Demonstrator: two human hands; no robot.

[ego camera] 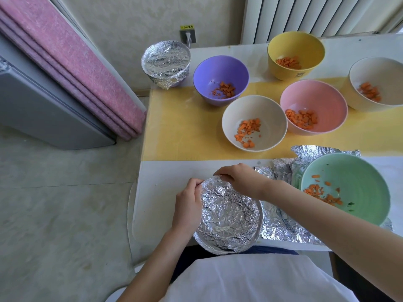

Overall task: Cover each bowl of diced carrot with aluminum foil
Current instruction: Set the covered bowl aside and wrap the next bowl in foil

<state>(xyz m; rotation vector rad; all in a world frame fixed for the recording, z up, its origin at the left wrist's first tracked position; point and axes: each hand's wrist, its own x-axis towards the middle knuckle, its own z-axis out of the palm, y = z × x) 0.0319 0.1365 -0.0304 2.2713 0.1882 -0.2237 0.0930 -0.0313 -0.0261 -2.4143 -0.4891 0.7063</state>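
6 bowls [218,68] of diced carrot [226,89]

One head-worn wide-angle camera looks steeply down, close above the nearest foil-covered bowl [226,216]. Far across the table [165,192], lines seem lens-bent.

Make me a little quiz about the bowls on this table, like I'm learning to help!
1. True or false: the green bowl is covered.
2. How many bowls show carrot? A four, B six, C eight.
3. Fill in: the left hand and right hand pinch the near wrapped bowl's rim; the other wrapped bowl sits at the table's far ___ corner.
Key: 1 false; 2 B; 3 left.
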